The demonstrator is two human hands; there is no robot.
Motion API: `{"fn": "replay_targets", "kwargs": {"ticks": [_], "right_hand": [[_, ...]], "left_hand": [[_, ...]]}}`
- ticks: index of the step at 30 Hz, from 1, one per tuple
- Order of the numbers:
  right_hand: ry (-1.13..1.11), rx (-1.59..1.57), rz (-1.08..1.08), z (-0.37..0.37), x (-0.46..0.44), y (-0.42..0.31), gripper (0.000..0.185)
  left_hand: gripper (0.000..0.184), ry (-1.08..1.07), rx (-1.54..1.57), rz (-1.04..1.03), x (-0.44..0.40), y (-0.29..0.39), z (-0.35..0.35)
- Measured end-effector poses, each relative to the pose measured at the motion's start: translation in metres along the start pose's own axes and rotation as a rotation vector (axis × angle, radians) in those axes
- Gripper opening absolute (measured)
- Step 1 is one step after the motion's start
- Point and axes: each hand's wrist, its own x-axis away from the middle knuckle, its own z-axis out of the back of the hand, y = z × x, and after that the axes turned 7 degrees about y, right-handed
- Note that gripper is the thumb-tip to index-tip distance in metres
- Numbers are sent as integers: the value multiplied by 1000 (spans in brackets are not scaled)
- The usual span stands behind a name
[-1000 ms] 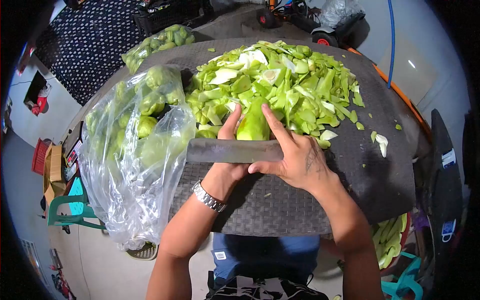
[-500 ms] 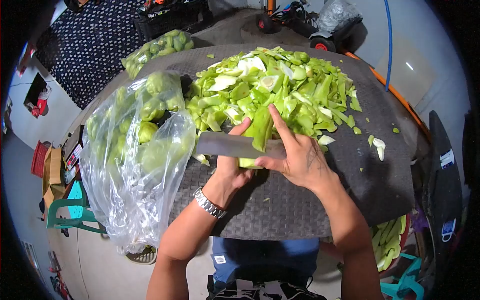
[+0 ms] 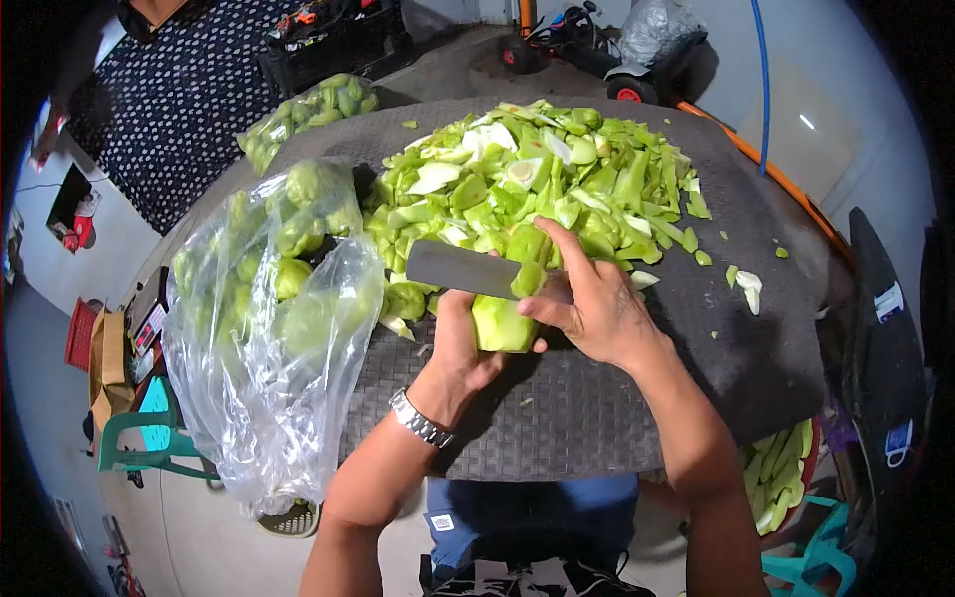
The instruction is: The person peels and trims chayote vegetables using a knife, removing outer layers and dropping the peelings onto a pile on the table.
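Observation:
A pale green vegetable (image 3: pixel 500 325) with its skin cut away is held in my left hand (image 3: pixel 460 343), fingers wrapped round its left side and underneath. My right hand (image 3: pixel 597 306) grips a broad-bladed knife (image 3: pixel 460 269), its index finger stretched forward. The blade points left above the vegetable, and a cut green slice (image 3: pixel 527 269) rests against its right part, beside my right thumb. Just beyond the hands lies a large heap of green peelings and slices (image 3: pixel 557 179). The knife's handle is mostly hidden by my right hand.
A clear plastic bag of green vegetables (image 3: pixel 274 298) lies on the left of the dark woven tabletop (image 3: pixel 587 428). Another bag (image 3: pixel 318 111) is at the far left edge. Loose scraps (image 3: pixel 748 291) lie at the right. Below right, a red-rimmed container holds pale green pieces (image 3: pixel 778 478).
The vegetable and my left hand have come nearer to me. The blade has gone from level to slanted, and a slice has separated from the vegetable. The view has shifted slightly.

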Motion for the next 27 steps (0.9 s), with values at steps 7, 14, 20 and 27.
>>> {"fn": "replay_targets", "kwargs": {"ticks": [7,14,20,27], "right_hand": [[201,204,190,8,-9,23,87],[76,273,-524,48,-12,50,87],[39,-213,-897,49,-22,21,76],[73,-61,-909,48,-21,17,87]], "left_hand": [[57,-60,86,145,-5,3,7],[61,-75,177,84,-7,7,3],[50,133,69,53,-11,7,1],[50,87,-25,54,-9,8,-3]]}}
